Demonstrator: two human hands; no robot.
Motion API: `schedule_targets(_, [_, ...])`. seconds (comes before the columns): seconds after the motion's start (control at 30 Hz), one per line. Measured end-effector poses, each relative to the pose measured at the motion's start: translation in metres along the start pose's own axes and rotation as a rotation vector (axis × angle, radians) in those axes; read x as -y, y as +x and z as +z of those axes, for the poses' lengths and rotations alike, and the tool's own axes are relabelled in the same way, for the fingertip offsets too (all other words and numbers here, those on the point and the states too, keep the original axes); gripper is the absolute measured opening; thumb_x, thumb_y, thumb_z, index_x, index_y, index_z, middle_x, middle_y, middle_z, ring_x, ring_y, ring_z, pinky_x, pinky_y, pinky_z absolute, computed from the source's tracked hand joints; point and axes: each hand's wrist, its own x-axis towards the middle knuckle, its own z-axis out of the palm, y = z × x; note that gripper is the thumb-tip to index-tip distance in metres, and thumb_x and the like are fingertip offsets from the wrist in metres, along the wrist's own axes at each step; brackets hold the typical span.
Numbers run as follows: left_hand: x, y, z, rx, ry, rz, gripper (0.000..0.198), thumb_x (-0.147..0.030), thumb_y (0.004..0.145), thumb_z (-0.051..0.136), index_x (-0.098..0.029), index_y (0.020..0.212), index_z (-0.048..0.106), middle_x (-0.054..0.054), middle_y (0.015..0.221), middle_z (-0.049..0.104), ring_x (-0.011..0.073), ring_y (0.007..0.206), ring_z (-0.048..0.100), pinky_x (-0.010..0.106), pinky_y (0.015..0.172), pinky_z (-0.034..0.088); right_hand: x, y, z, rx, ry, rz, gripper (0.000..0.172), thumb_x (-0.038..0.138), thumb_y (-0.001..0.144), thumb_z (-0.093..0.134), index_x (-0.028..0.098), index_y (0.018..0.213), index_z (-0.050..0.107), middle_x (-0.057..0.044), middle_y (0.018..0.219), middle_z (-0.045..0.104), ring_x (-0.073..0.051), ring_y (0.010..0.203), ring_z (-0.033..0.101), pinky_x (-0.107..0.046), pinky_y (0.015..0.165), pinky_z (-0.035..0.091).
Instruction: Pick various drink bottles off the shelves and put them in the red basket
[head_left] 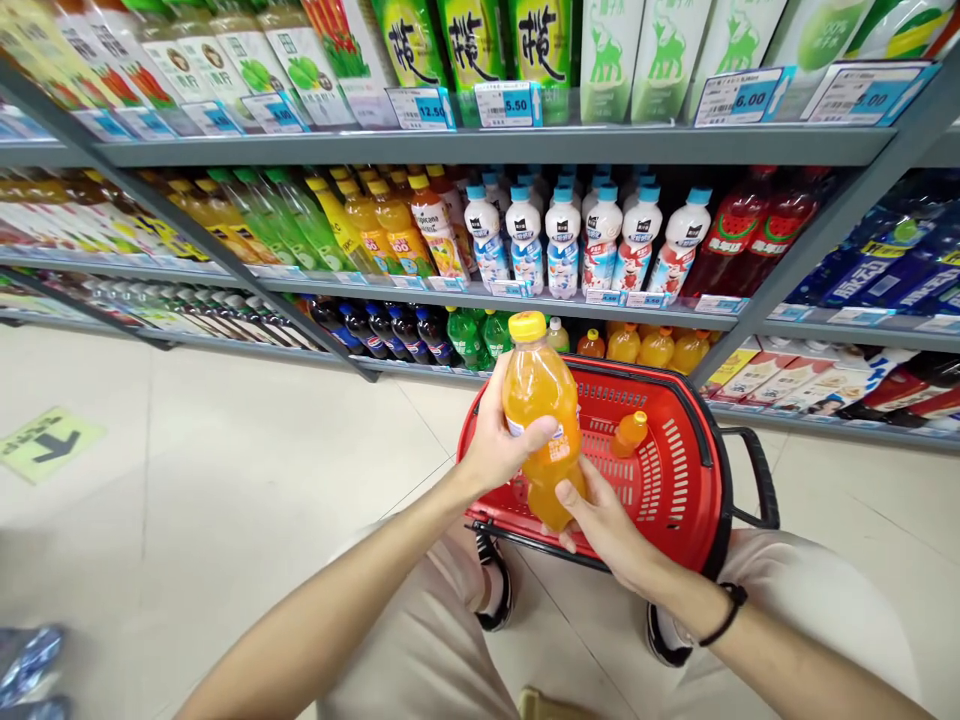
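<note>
Both my hands grip a large bottle of orange drink (541, 400) with a yellow cap, held slightly tilted above a red shopping basket (694, 500). My left hand (499, 440) wraps round the bottle's upper side, its thumb across the label. Lower down, my right hand (604, 520) closes on the bottle near its base, the thumb in front. Inside the basket a small bottle of orange drink (628, 434) with an orange cap leans to the right of the large one. Part of the basket's floor is hidden behind the bottle and my hands.
Grey shelves (487, 148) stand ahead, packed with drinks. White bottles with blue caps (562, 240) fill the middle shelf, cola bottles (405, 330) the bottom one. The basket's black handle (757, 480) juts right. A yellow arrow sign (49, 443) marks the floor at left.
</note>
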Motion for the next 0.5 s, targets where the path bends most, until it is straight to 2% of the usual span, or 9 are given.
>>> schedule_targets(0.1, [0.000,-0.003,0.002,0.018,0.003,-0.003,0.078,-0.056,0.078,0.088,-0.023,0.137,0.050,0.010,0.112,0.067,0.0207,0.087,0.067,0.035,0.076,0.060,-0.002,0.004,-0.003,0.023,0.012,-0.018,0.086,0.078,0.079,0.081,0.022,0.134,0.046,-0.005,0.094,0.070,-0.015,0.065,0.068,-0.019,0.045,0.044])
schedule_targets(0.23, [0.006,-0.006,0.005,-0.037,0.021,-0.012,0.076,-0.055,0.077,0.088,-0.023,0.135,0.050,0.010,0.110,0.067,0.0214,0.087,0.067,0.035,0.074,0.060,-0.007,0.013,-0.012,0.037,-0.009,0.005,0.096,0.082,0.074,0.082,0.020,0.137,0.044,-0.006,0.092,0.071,-0.016,0.064,0.070,-0.018,0.043,0.043])
schedule_targets(0.5, [0.004,0.001,0.008,-0.053,0.057,0.059,0.069,-0.051,0.079,0.088,-0.023,0.131,0.054,0.005,0.104,0.064,0.0147,0.082,0.062,0.028,0.072,0.056,-0.005,0.007,-0.013,0.102,0.023,0.011,0.080,0.078,0.084,0.077,0.021,0.130,0.045,-0.004,0.093,0.068,-0.015,0.068,0.070,-0.017,0.045,0.045])
